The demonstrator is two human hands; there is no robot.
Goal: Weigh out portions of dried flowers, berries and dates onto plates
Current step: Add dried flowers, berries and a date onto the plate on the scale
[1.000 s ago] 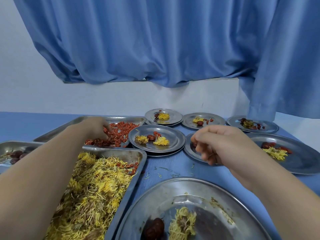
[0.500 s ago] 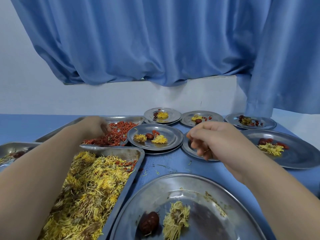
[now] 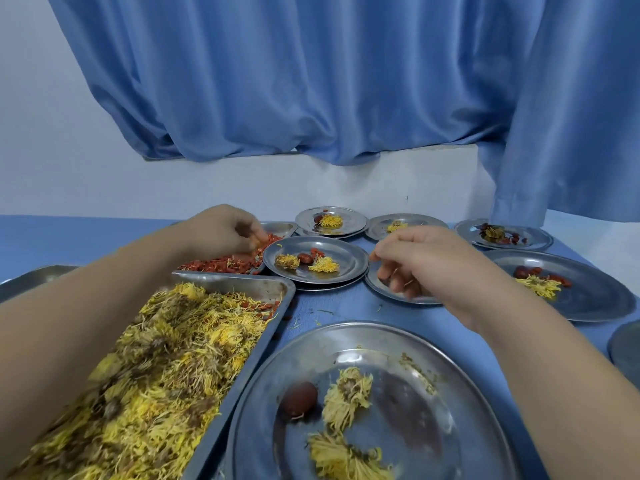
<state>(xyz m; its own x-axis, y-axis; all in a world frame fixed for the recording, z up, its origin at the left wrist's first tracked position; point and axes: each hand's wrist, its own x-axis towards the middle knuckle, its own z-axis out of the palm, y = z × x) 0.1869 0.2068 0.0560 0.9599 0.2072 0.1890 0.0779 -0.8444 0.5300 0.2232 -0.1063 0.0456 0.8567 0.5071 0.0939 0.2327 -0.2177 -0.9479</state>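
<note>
Pinching few red dried berries w/ left hand from rectangular steel tray; keep pinch small. Can't tell if right hand, curled over small round steel plate, holds any.

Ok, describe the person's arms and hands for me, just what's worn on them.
Nothing worn shows. The left hand and right hand are gloveless; the left forearm and right forearm are bare to the picture's edge, with no sleeve, watch or bracelet. Any ring is too blurred to tell.
</note>
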